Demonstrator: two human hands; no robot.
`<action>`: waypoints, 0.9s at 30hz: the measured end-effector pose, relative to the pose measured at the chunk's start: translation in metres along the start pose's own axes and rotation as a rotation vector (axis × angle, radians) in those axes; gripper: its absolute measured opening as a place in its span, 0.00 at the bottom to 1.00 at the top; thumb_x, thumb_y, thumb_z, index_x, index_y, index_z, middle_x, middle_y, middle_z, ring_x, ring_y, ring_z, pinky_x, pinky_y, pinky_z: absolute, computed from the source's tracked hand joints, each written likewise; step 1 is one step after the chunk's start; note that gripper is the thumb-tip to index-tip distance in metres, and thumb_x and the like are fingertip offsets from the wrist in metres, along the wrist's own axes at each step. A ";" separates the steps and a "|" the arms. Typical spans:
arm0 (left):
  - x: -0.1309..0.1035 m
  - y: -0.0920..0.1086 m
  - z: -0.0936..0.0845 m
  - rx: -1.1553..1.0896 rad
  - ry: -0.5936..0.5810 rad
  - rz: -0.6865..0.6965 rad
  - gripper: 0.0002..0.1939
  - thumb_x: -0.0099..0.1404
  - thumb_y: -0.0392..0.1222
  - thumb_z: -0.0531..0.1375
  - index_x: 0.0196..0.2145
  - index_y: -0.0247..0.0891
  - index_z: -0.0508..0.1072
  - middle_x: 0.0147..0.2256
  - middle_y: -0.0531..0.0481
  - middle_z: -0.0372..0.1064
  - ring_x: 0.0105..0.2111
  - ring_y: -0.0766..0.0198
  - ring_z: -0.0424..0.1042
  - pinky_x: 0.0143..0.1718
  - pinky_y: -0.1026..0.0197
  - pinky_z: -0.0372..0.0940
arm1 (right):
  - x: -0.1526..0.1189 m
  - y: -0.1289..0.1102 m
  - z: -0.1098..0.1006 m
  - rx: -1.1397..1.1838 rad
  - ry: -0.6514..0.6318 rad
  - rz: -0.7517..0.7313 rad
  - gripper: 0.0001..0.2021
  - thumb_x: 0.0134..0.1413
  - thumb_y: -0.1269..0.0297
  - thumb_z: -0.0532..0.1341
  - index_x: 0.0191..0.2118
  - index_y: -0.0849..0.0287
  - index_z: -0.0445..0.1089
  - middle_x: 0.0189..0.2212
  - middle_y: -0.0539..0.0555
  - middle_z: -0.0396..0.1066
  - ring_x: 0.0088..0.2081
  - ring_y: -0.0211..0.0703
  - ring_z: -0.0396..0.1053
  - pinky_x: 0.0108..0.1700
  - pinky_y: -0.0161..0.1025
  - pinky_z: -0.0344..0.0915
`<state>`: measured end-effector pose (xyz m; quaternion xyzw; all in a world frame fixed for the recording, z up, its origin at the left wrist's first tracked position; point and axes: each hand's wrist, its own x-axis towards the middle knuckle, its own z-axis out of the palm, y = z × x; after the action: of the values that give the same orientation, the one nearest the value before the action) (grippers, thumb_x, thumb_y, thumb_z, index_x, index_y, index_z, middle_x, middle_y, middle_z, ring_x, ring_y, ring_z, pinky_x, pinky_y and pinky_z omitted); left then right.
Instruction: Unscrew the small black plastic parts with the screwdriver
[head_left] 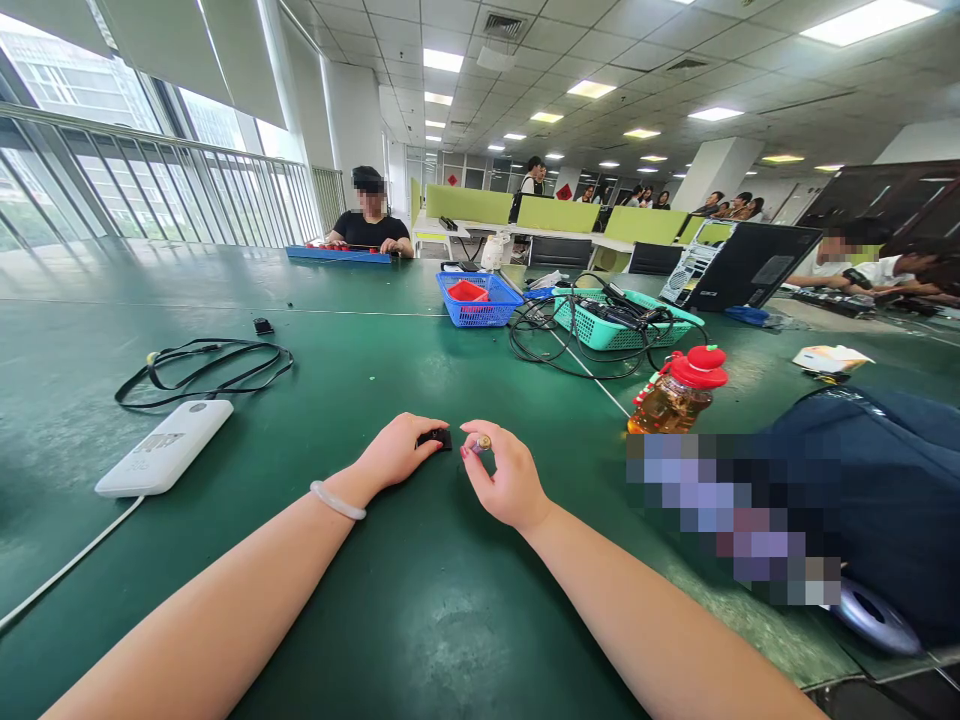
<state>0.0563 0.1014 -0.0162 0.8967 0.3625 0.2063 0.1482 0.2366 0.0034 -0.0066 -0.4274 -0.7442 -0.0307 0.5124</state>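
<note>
My left hand [397, 455], with a pale bangle [337, 500] on its wrist, is closed on a small black block-like piece [435, 438] at the green tabletop. Fingers cover part of that piece, so its kind is unclear. Just to the right, my right hand [510, 475] pinches a short small cylinder [482, 443] with a gold-coloured end between thumb and fingers. A narrow gap separates the cylinder from the black piece.
A white power bank [165, 448] and a looped black cable [202, 372] lie left. Beyond my hands stand a blue basket [480, 312] and a teal basket [600, 335] with cables. A red-lidded bottle [675, 395] and dark bag [885, 500] are right. Someone sits opposite.
</note>
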 end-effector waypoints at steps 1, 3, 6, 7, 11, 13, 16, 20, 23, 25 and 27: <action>0.000 0.000 0.000 0.001 -0.001 0.000 0.17 0.66 0.44 0.55 0.51 0.44 0.74 0.49 0.50 0.75 0.48 0.54 0.72 0.52 0.53 0.64 | 0.000 0.000 0.000 -0.001 0.001 -0.001 0.12 0.59 0.70 0.55 0.48 0.54 0.64 0.30 0.51 0.72 0.32 0.42 0.71 0.39 0.41 0.70; 0.000 0.001 -0.001 0.001 -0.005 -0.003 0.17 0.66 0.44 0.55 0.51 0.44 0.74 0.49 0.50 0.75 0.48 0.54 0.72 0.52 0.53 0.64 | 0.000 0.000 0.000 -0.002 0.002 -0.003 0.12 0.59 0.70 0.55 0.48 0.54 0.64 0.30 0.50 0.72 0.31 0.41 0.71 0.39 0.41 0.70; 0.000 0.002 -0.001 -0.002 -0.010 -0.012 0.18 0.66 0.44 0.55 0.51 0.45 0.74 0.49 0.50 0.75 0.48 0.54 0.72 0.52 0.53 0.64 | 0.000 -0.001 0.000 -0.005 0.000 -0.002 0.12 0.59 0.70 0.55 0.48 0.54 0.64 0.30 0.50 0.72 0.31 0.41 0.71 0.39 0.41 0.70; 0.000 0.001 -0.001 -0.002 -0.008 -0.013 0.18 0.65 0.44 0.55 0.51 0.45 0.74 0.49 0.50 0.75 0.48 0.54 0.72 0.53 0.53 0.64 | 0.000 -0.001 0.000 -0.007 0.000 -0.002 0.12 0.59 0.70 0.55 0.48 0.54 0.64 0.30 0.50 0.72 0.32 0.42 0.71 0.39 0.41 0.70; 0.000 0.000 0.000 -0.001 -0.007 -0.006 0.18 0.65 0.44 0.55 0.51 0.45 0.74 0.49 0.50 0.75 0.48 0.54 0.72 0.53 0.53 0.65 | 0.001 -0.001 -0.001 -0.008 -0.001 -0.008 0.12 0.59 0.70 0.55 0.48 0.55 0.64 0.30 0.51 0.72 0.32 0.42 0.71 0.39 0.42 0.70; 0.000 0.000 0.000 0.002 -0.008 -0.007 0.18 0.65 0.44 0.55 0.51 0.44 0.74 0.48 0.50 0.75 0.48 0.54 0.72 0.52 0.53 0.65 | 0.001 -0.001 -0.001 -0.005 -0.003 -0.008 0.12 0.58 0.70 0.55 0.48 0.55 0.64 0.30 0.51 0.72 0.32 0.42 0.71 0.39 0.42 0.70; 0.000 0.001 0.000 0.001 -0.009 -0.008 0.18 0.65 0.44 0.55 0.51 0.44 0.74 0.49 0.50 0.75 0.48 0.55 0.72 0.53 0.53 0.65 | 0.001 -0.001 -0.001 -0.004 -0.006 -0.010 0.12 0.59 0.70 0.55 0.48 0.55 0.64 0.30 0.51 0.72 0.32 0.42 0.71 0.39 0.42 0.70; 0.000 0.001 -0.001 -0.002 -0.013 -0.007 0.18 0.65 0.43 0.55 0.52 0.44 0.74 0.49 0.49 0.75 0.48 0.54 0.72 0.53 0.52 0.64 | 0.001 -0.001 -0.001 -0.004 -0.005 -0.009 0.12 0.59 0.70 0.55 0.48 0.55 0.64 0.30 0.51 0.72 0.32 0.42 0.71 0.40 0.42 0.70; 0.000 0.001 -0.001 -0.010 -0.012 -0.007 0.18 0.65 0.43 0.55 0.52 0.44 0.74 0.49 0.49 0.75 0.48 0.54 0.72 0.53 0.52 0.64 | 0.001 -0.001 -0.001 0.002 -0.014 -0.003 0.12 0.58 0.70 0.55 0.48 0.54 0.64 0.30 0.51 0.72 0.32 0.42 0.71 0.40 0.42 0.70; 0.000 0.001 -0.001 -0.013 -0.011 -0.008 0.18 0.65 0.43 0.55 0.51 0.44 0.74 0.49 0.49 0.75 0.48 0.54 0.72 0.53 0.52 0.64 | 0.001 -0.001 -0.001 0.003 -0.019 0.000 0.12 0.58 0.70 0.55 0.48 0.54 0.64 0.30 0.51 0.72 0.32 0.42 0.71 0.40 0.42 0.70; 0.000 0.002 -0.001 -0.018 -0.013 -0.010 0.18 0.65 0.43 0.55 0.51 0.44 0.74 0.49 0.49 0.75 0.48 0.54 0.72 0.52 0.52 0.65 | 0.000 -0.001 -0.001 0.002 -0.018 0.000 0.12 0.58 0.70 0.55 0.48 0.54 0.64 0.30 0.51 0.72 0.32 0.42 0.71 0.40 0.42 0.70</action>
<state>0.0566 0.0998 -0.0146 0.8949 0.3641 0.2028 0.1596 0.2364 0.0026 -0.0054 -0.4270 -0.7488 -0.0261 0.5062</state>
